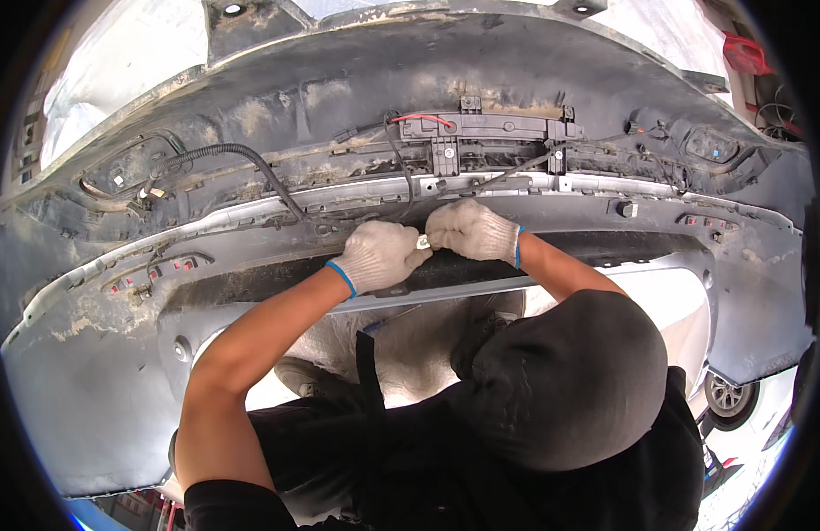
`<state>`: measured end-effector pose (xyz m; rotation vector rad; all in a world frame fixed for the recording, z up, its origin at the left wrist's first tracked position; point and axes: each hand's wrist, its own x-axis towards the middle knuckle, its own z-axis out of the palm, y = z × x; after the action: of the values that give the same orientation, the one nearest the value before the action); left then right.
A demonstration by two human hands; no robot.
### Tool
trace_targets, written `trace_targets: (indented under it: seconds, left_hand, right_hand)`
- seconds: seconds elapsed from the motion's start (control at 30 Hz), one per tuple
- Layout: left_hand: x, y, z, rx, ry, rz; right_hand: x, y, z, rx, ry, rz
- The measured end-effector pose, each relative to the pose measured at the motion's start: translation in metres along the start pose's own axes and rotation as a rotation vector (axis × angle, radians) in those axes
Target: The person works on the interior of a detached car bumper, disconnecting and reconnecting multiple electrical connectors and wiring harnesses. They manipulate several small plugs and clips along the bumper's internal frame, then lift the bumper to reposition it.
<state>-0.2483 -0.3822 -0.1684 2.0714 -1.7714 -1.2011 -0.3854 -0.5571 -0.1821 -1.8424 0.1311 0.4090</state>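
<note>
Both my hands wear white knit gloves with blue cuffs and meet over the inner side of a dirty grey car bumper (551, 208). Between their fingertips shows a small white piece (422, 242), too small to name. My left hand (381, 253) has its thumb and fingers closed on that piece. Close against it, my right hand (468, 228) is closed too, its fingertips at the same white piece; the gloves hide most of what they grip. Just beyond the hands, a thin black cable (401, 164) and a ribbed black wiring tube (250, 159) run along the bumper.
A long dark bracket (489, 128) with a red wire (423, 117) is fixed beyond my hands. Plugs and wires (653, 133) hang at the far right. A dark cap (573, 380) blocks the lower right. A car wheel (730, 398) shows at the right edge.
</note>
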Motion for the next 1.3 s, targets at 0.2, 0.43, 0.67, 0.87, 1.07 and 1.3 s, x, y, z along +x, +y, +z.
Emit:
trace_targets:
  seconds: [0.2, 0.43, 0.67, 0.87, 1.07, 1.3]
  left_hand:
    - [0.0, -0.005, -0.002, 0.043, 0.06, 0.023]
    - [-0.004, 0.002, -0.01, 0.105, 0.093, 0.035]
    - [-0.008, 0.001, -0.009, 0.053, 0.161, 0.052]
    - [0.013, 0.007, -0.021, 0.014, 0.298, -0.072]
    - [0.018, 0.014, -0.021, 0.058, 0.435, -0.15]
    - [0.019, 0.012, -0.017, 0.119, 0.416, -0.167]
  right_hand:
    - [0.002, -0.004, -0.008, 0.052, -0.042, 0.033]
    - [-0.009, -0.001, -0.013, 0.056, 0.006, 0.039]
    - [-0.01, -0.006, -0.015, 0.007, 0.034, 0.004]
    - [-0.003, -0.005, -0.015, -0.276, 0.366, -0.044]
    - [-0.005, -0.013, 0.007, -0.827, 0.494, 0.14]
    - [0.0, -0.018, 0.007, -0.831, 0.446, 0.18]
